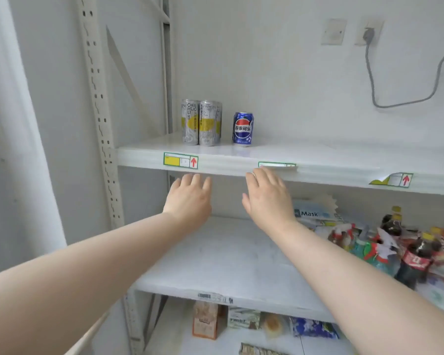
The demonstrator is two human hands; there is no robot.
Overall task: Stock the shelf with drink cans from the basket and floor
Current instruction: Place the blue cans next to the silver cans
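Both hands, left point(189, 198) and right point(268, 198), are flat and hold nothing, under the shelf point(318, 160) with cans point(201, 123).

On the upper shelf point(318, 155), toward 12 o'clock from the frame's middle, tall silver-and-yellow cans point(201, 123) stand upright in a tight cluster. A blue cola can point(243, 128) stands upright just beside them at their 3 o'clock. The left hand point(189, 201) and right hand point(268, 198) reach forward, fingers straight and holding nothing, just below the shelf's front edge. The right fingertips overlap a label point(277, 165). On the lower shelf point(228, 252), toward 4 o'clock, lie cola bottles point(413, 257) and a mask pack point(310, 213).
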